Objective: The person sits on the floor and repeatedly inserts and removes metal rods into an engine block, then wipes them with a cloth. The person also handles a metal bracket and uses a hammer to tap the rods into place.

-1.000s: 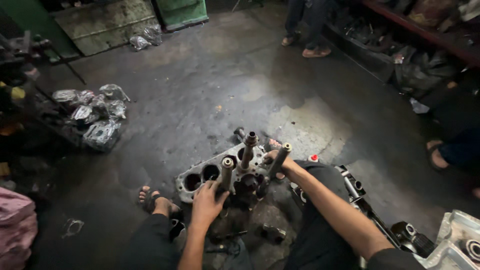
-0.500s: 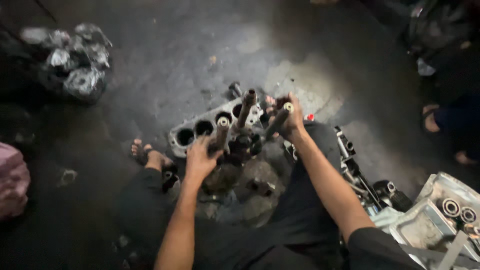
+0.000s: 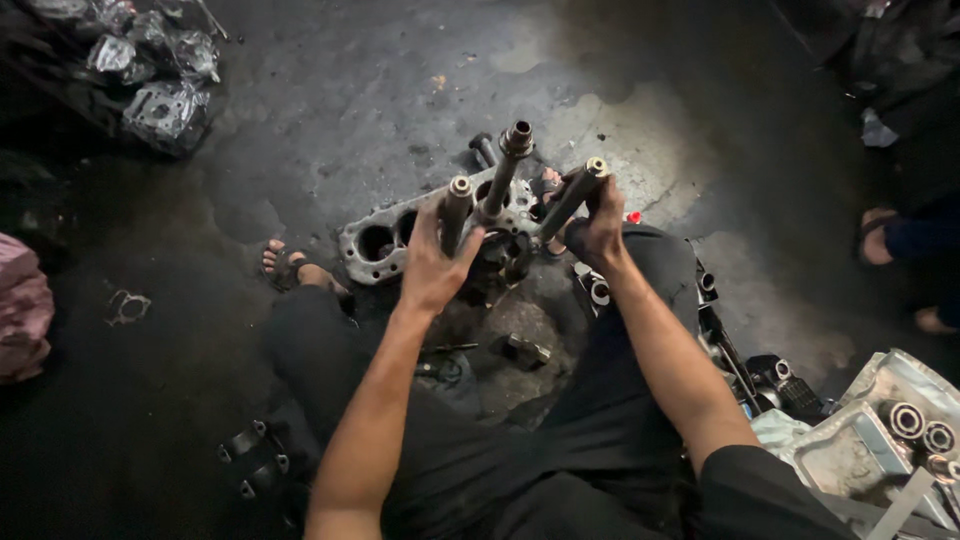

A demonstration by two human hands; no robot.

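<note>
Greasy metal on an oil-stained concrete floor

The three shafts [image 3: 500, 195] gripped by the left hand [image 3: 432, 262] and right hand [image 3: 597, 228] are dull, dark steel, smooth and oily, with brighter worn rims at their ends. Under them the flat gasket plate [image 3: 375, 240] is matt grey metal, scuffed and gritty round its bores. The floor [image 3: 330, 110] is rough concrete, blackened with oil, with one paler, slightly shiny patch. The trousers [image 3: 480, 470] are soft matt black cloth. At far right the casing [image 3: 860, 450] is pale cast aluminium, grainy, holding glossy steel bearings [image 3: 905, 420]. The bags [image 3: 165, 105] at top left are crinkled, glossy clear plastic.
</note>
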